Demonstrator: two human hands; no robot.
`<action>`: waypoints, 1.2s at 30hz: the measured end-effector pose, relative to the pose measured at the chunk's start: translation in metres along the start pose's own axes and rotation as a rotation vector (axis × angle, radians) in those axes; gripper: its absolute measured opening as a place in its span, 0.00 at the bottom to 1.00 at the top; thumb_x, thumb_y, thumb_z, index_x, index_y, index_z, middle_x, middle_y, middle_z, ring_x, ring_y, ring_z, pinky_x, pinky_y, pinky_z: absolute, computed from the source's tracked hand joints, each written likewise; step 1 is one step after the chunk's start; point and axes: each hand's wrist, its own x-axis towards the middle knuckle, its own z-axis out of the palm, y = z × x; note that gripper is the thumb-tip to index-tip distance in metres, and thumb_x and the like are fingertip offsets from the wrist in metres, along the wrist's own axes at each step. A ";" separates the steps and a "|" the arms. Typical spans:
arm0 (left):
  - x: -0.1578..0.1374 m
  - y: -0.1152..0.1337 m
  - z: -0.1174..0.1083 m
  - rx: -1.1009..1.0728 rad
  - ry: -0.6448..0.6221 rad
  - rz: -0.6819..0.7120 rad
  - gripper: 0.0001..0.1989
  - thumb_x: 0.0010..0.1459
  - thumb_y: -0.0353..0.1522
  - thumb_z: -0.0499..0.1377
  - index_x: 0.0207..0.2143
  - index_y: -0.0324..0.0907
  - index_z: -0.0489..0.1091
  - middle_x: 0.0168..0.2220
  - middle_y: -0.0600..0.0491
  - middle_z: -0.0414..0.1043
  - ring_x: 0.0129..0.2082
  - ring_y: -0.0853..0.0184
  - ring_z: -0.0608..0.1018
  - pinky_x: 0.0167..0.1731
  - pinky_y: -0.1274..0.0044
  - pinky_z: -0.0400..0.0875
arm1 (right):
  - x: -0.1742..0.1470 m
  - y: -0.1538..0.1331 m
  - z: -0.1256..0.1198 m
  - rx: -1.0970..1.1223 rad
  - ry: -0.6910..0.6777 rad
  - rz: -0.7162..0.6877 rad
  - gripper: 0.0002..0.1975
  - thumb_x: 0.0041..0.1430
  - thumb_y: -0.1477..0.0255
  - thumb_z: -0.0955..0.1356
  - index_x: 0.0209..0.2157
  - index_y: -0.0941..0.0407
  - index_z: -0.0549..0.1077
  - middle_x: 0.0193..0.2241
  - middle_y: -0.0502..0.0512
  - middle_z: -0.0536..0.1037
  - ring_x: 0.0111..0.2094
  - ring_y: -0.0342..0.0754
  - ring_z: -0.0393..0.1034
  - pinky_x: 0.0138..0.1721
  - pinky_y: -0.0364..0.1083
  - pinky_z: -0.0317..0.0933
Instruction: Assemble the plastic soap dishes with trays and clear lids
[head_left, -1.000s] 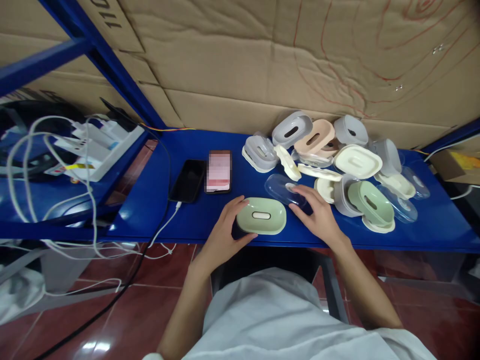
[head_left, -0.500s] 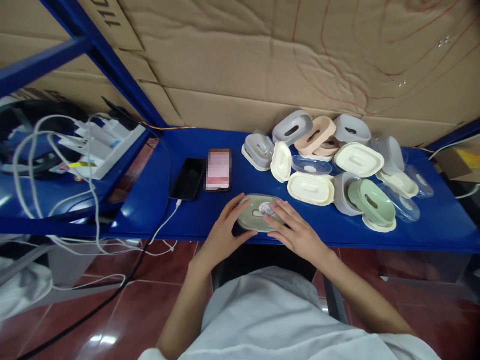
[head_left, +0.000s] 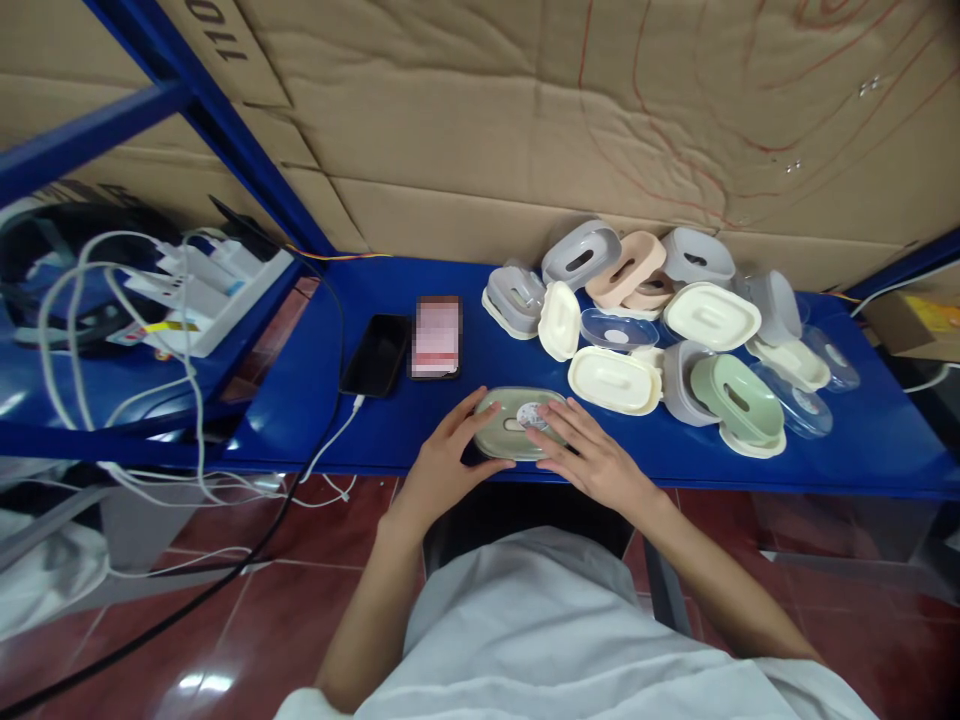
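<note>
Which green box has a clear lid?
The green box between the left hand and right hand, under a labelled lid; the other green box, further right, is uncovered.

The clear lid, a second ago to the right of the green box, now lies over it near the frame's centre, and the right hand has come leftward with it. Right of centre, the cream lid, earlier seen edge-on, now lies face up; the smaller cream piece left of it sits turned differently.
</note>
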 end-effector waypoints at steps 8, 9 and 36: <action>-0.004 -0.002 0.006 0.017 0.077 0.081 0.30 0.62 0.42 0.73 0.64 0.52 0.70 0.72 0.44 0.66 0.68 0.52 0.76 0.64 0.60 0.78 | -0.004 -0.002 0.002 0.039 0.028 -0.017 0.34 0.74 0.76 0.69 0.76 0.52 0.58 0.68 0.62 0.73 0.74 0.57 0.60 0.75 0.66 0.57; -0.005 -0.003 0.007 0.021 0.095 0.094 0.28 0.63 0.41 0.72 0.63 0.52 0.71 0.72 0.44 0.66 0.67 0.52 0.77 0.63 0.60 0.79 | -0.004 -0.002 0.001 0.042 0.026 -0.020 0.35 0.74 0.78 0.69 0.76 0.52 0.58 0.68 0.62 0.73 0.74 0.57 0.59 0.75 0.67 0.56; 0.010 0.000 -0.001 -0.061 -0.058 -0.066 0.35 0.57 0.38 0.77 0.62 0.51 0.65 0.67 0.45 0.66 0.68 0.51 0.73 0.67 0.56 0.71 | 0.008 0.015 -0.006 0.172 -0.069 0.083 0.34 0.74 0.69 0.69 0.76 0.49 0.58 0.73 0.65 0.65 0.79 0.63 0.45 0.73 0.66 0.61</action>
